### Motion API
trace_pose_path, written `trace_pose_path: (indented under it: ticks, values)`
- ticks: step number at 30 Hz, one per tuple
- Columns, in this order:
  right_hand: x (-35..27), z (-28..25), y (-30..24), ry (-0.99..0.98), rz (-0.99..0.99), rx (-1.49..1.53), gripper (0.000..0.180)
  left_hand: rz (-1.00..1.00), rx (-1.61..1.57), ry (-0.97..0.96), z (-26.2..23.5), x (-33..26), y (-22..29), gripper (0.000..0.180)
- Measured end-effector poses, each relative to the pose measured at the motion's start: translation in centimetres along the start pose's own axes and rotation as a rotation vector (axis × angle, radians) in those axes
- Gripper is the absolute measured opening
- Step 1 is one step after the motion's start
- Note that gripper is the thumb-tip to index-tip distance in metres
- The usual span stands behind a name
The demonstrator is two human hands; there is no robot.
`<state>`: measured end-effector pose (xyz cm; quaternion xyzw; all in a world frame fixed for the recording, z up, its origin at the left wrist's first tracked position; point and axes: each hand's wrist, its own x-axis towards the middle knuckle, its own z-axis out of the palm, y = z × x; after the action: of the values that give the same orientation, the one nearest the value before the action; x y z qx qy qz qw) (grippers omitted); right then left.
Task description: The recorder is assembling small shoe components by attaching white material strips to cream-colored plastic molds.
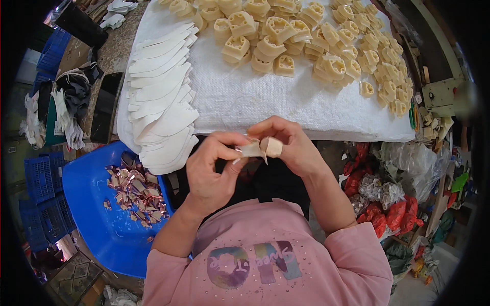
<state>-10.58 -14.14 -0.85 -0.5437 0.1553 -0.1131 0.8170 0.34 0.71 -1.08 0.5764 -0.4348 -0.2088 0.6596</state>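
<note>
In front of my body, over the lap, my left hand pinches a thin, pale, flexible piece between thumb and fingers. Against its right end, my right hand grips a small beige block that resembles a shoe heel. The pale piece touches the block, though how far it wraps around is hidden by my fingers. Just beyond, a fanned stack of white curved cut pieces runs down the table's left side. Many cream hollow-ended moulded blocks are heaped on the far part.
A white woven sheet covers the table. To my left stands a blue basin with shiny reddish-brown pieces inside. A dark phone lies near the table's left edge. Red and clear plastic bags crowd the right.
</note>
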Motion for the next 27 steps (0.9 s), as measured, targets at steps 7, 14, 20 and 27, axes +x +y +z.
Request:
trace_pose_path:
  ticks: [7,14,20,27]
  values:
    - [0.7,-0.2,-0.7,-0.131,0.094,-0.020,0.038,0.254,0.301,-0.076,0.3,0.4,0.2,0.021]
    - [1.0,0.5,-0.8,0.017,0.155,-0.169,0.037,0.130,0.192,-0.010,0.5,0.4,-0.3,0.015]
    - [0.8,-0.1,0.5,0.008,-0.280,-0.210,0.024,-0.240,-0.282,0.262,1.4,0.7,0.7,0.010]
    - [0.6,1.9,0.5,0.227,-0.496,-0.703,0.009,-0.269,-0.323,0.236,2.2,0.5,0.0,0.011]
